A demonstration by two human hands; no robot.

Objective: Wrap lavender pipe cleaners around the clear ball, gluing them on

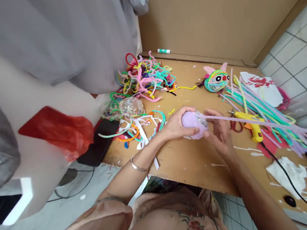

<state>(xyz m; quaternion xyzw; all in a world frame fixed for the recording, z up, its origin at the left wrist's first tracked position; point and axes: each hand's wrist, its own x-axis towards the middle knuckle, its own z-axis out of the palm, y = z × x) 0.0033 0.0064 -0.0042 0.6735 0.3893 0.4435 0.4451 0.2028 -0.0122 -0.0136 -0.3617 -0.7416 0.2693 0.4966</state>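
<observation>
A rounded form wrapped in lavender pipe cleaner (190,123) is gripped in my left hand (178,123), with a clear, shiny patch showing on its right side. From its top a long lavender pipe cleaner (243,120) stretches out to the right across the table. My right hand (219,131) is beside the form, its thumb tip at the lower right edge. The fingers of that hand are bent and apart from the thumb, and the pipe cleaner passes over them. A yellow hot glue gun (256,133) lies to the right of this hand.
Colourful pipe cleaners (149,75) are heaped at the back left, and a long bundle (269,109) lies right. An eared, pipe-cleaner-wrapped figure (216,80) stands behind. A glue stick (164,51), white cloth (288,175), black cord (284,174) and dark phone-like slab (98,143) are around.
</observation>
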